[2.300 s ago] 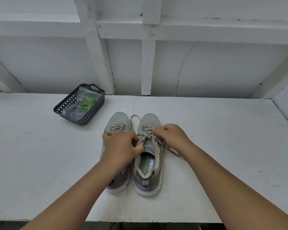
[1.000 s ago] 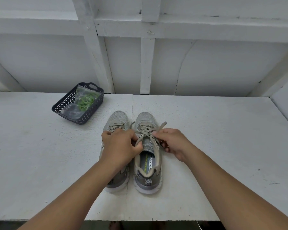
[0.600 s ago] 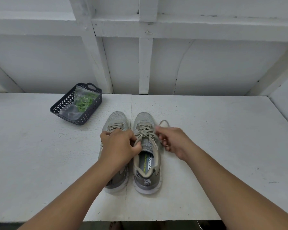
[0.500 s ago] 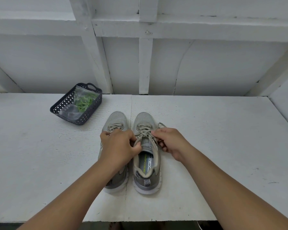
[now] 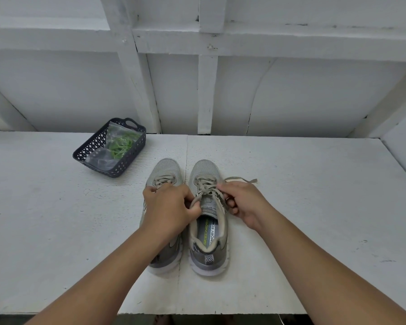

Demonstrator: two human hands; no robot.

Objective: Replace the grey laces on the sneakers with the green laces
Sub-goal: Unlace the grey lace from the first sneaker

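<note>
Laces come first on the left: the green laces (image 5: 122,146) sit in a clear bag inside a dark basket (image 5: 89,146), parked at the back of the white surface (image 5: 45,219), near the sneakers but out of the way until we need them. Moving right, our left hand (image 5: 168,207) lies curled over the left sneaker (image 5: 164,170) and reaches across to the neighbour, where its thumb and fingers appear to pinch a strand of the grey laces (image 5: 205,188) at the tongue; we judge this grip steadies the shoe and keeps the strand taut. The right sneaker (image 5: 208,233) stands toe away from us, so the eyelets face us for easy unthreading. Our right hand (image 5: 240,205) pinches the lace at the right-hand eyelets, fingers curled, and a loose end trails off to the right on the surface. Both sneakers are laced in grey.
</note>
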